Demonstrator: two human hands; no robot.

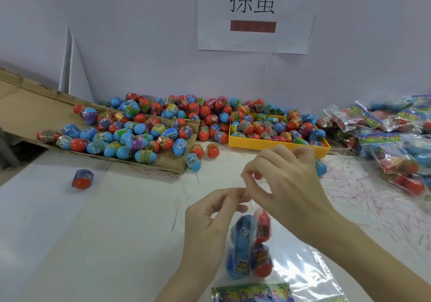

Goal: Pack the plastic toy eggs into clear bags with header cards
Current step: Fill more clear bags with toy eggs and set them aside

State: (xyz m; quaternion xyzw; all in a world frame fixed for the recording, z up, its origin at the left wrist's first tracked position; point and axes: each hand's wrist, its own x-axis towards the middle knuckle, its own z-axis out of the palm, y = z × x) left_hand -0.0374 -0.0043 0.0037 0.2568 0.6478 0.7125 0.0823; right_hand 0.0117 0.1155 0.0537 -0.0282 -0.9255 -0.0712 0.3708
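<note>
While both hands, left and right, pinch the bag mouth in a closed grip, its eggs hang below.

Loose eggs on cardboard left, tray behind, perhaps filled bags right.

Both hands are up in front, close together. The left hand comes in from below, forearm rising from the bottom edge, its thumb and forefinger pinched together at the top and the other fingers loosely curled. The right hand reaches in from the lower right, back of the hand facing up, wrist bent, fingers curled down, thumb and forefinger tips pinching just above the left's.
</note>
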